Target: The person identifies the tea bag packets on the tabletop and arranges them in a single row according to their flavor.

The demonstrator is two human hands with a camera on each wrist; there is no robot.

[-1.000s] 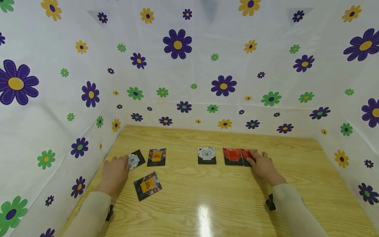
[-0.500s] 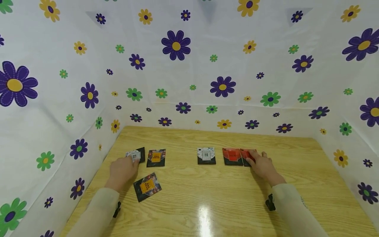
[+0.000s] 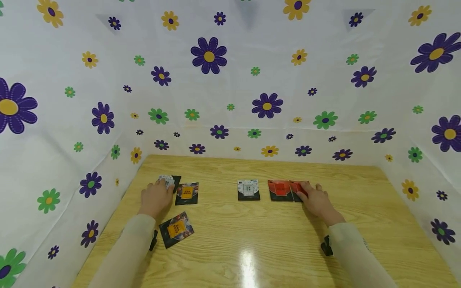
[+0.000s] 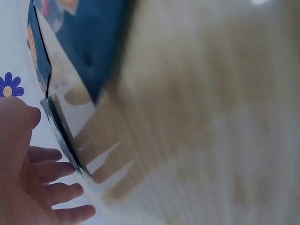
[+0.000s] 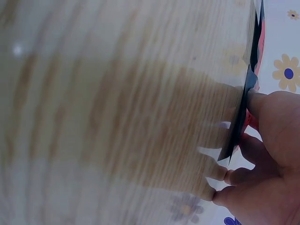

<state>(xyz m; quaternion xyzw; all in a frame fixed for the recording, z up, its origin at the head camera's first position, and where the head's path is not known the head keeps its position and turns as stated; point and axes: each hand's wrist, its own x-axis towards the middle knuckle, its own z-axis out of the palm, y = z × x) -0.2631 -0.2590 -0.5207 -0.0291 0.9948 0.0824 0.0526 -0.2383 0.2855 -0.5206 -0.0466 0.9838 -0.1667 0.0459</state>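
Note:
At the table's far left, my left hand (image 3: 156, 198) rests against a white-and-black square packet (image 3: 176, 181), its fingers extended in the left wrist view and the thumb apart from the packet edge (image 4: 63, 136). Right beside it lies a packet with an orange label (image 3: 187, 193). A second orange-labelled packet (image 3: 176, 229) lies tilted nearer me. My right hand (image 3: 318, 204) holds a red-and-black packet (image 3: 296, 191) by thumb and index finger, and partly covers it. Another red packet (image 3: 280, 190) adjoins it on the left. One more white-and-black packet (image 3: 248, 190) lies mid-table.
The packets lie flat on a glossy wooden table (image 3: 223, 240). A white cloth wall (image 3: 230, 88) with printed flowers closes off the back and both sides. Light reflects off the table near the front.
My left hand has moved right and away from me, turning the white-and-black packet straighter and sliding it beside the orange-labelled one. The right hand stays on the red packet.

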